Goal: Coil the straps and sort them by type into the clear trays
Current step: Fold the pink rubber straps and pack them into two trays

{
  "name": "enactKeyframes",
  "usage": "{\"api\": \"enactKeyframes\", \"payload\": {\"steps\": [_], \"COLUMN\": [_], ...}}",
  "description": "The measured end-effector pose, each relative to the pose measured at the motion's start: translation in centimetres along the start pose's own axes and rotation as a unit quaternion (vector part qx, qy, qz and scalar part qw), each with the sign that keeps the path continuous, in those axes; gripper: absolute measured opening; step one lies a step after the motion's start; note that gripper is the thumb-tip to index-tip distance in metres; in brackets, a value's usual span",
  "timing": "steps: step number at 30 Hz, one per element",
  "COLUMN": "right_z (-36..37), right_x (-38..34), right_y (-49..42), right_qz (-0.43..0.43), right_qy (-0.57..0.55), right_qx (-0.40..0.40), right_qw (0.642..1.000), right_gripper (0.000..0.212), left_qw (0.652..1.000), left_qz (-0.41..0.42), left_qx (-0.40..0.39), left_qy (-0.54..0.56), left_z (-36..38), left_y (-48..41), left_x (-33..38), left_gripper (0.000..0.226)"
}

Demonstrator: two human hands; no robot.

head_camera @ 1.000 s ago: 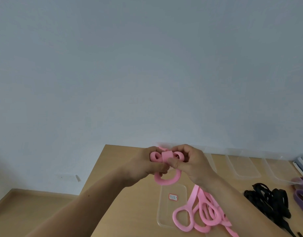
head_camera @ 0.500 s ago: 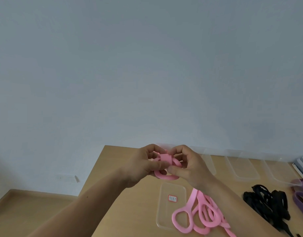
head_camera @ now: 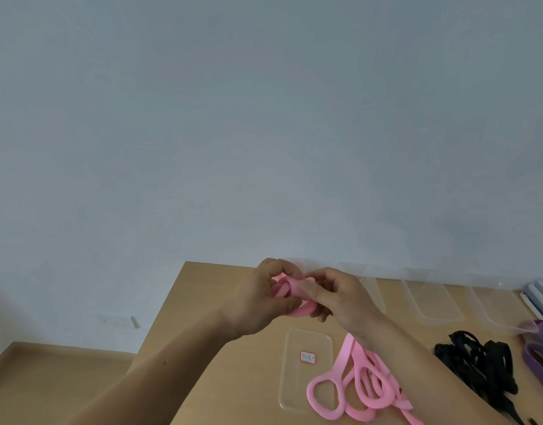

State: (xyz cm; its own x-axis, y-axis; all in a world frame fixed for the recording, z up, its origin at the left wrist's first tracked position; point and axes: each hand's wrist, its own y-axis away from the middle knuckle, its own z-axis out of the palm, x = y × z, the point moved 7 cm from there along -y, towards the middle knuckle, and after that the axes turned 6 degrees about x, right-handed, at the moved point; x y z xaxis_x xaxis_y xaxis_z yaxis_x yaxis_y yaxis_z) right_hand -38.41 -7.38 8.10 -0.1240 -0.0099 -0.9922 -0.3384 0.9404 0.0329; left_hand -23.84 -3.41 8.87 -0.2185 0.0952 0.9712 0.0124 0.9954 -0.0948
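Observation:
Both hands hold one pink strap [head_camera: 290,294] above the wooden table [head_camera: 221,375], wound into a tight coil. My left hand [head_camera: 264,299] grips the coil from the left with curled fingers. My right hand [head_camera: 331,294] pinches its wrapped end from the right, thumb on top. Below the hands lies a flat clear lid [head_camera: 305,368] with a small red-edged label. A loose heap of pink straps [head_camera: 359,391] lies to its right. Clear trays [head_camera: 429,297] stand in a row along the wall.
A tangle of black straps [head_camera: 481,369] lies right of the pink heap, with purple straps [head_camera: 540,357] at the right edge. White and blue flat items [head_camera: 540,294] sit at the far right. The table's left edge drops to a wooden floor [head_camera: 64,381].
The hanging loop of the pink strap has been drawn up into the coil, which is now tighter and smaller. Both hands have closed in around it.

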Motion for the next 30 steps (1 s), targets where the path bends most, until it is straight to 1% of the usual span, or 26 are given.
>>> {"api": "enactKeyframes", "payload": {"steps": [3, 5, 8, 10, 12, 15, 18, 20, 22, 24, 26, 28, 29, 30], "right_z": [-0.2, -0.3, -0.6, -0.6, -0.3, 0.0, -0.2, -0.4, -0.4, -0.5, -0.6, -0.7, -0.8, -0.8], "right_x": [-0.4, -0.9, -1.1, -0.9, -0.8, -0.9, -0.9, -1.0, -1.2, -1.2, -1.0, -1.1, -1.2, -1.3], "right_y": [0.1, 0.0, 0.0, -0.1, 0.0, 0.1, 0.0, 0.1, 0.1, 0.2, 0.1, 0.1, 0.1, 0.0], "right_qz": [-0.01, -0.034, -0.059, -0.069, -0.085, -0.092, -0.085, -0.085, -0.087, -0.085, -0.081, -0.084, -0.088, -0.093], "right_qy": [-0.033, -0.039, -0.043, -0.047, -0.041, -0.029, -0.015, -0.033, -0.061, -0.079, -0.079, -0.078, -0.08, -0.081], "right_qx": [-0.001, 0.009, 0.03, 0.028, 0.027, 0.032, 0.014, -0.001, -0.008, -0.016, -0.021, -0.021, -0.019, -0.013], "right_qw": [0.999, 0.999, 0.997, 0.996, 0.995, 0.995, 0.996, 0.996, 0.994, 0.993, 0.993, 0.993, 0.993, 0.992], "right_gripper": [0.042, 0.045, 0.05, 0.043, 0.041, 0.042, 0.041, 0.032, 0.023, 0.026, 0.033, 0.033, 0.032, 0.029], "left_qw": [1.0, 0.998, 0.984, 0.974, 0.973, 0.974, 0.98, 0.984, 0.983, 0.973, 0.964, 0.959, 0.957, 0.954], "left_qz": [-0.017, -0.051, -0.11, -0.134, -0.139, -0.125, -0.098, -0.085, -0.091, -0.111, -0.125, -0.134, -0.139, -0.145], "left_qx": [-0.02, -0.023, -0.042, -0.038, -0.027, -0.013, 0.004, 0.022, 0.05, 0.074, 0.064, 0.042, 0.038, 0.038], "left_qy": [0.014, 0.03, 0.133, 0.178, 0.184, 0.188, 0.176, 0.152, 0.151, 0.188, 0.227, 0.247, 0.254, 0.259], "left_z": [0.4, 0.4, 0.4, 0.2, 0.0, -0.2, -0.7, -1.0, -1.3, -1.6, -1.5, -1.3, -1.2, -1.1], "left_y": [0.1, 0.1, 0.0, 0.0, 0.0, -0.1, -0.1, -0.1, -0.1, -0.2, -0.3, -0.2, -0.2, -0.1], "left_x": [0.0, -0.3, -0.5, -0.5, -0.6, -0.5, -0.3, -0.3, -0.5, -0.8, -0.9, -0.9, -1.0, -1.2], "left_gripper": [0.034, 0.043, 0.047, 0.05, 0.049, 0.043, 0.042, 0.044, 0.045, 0.045, 0.036, 0.015, 0.012, 0.014]}}
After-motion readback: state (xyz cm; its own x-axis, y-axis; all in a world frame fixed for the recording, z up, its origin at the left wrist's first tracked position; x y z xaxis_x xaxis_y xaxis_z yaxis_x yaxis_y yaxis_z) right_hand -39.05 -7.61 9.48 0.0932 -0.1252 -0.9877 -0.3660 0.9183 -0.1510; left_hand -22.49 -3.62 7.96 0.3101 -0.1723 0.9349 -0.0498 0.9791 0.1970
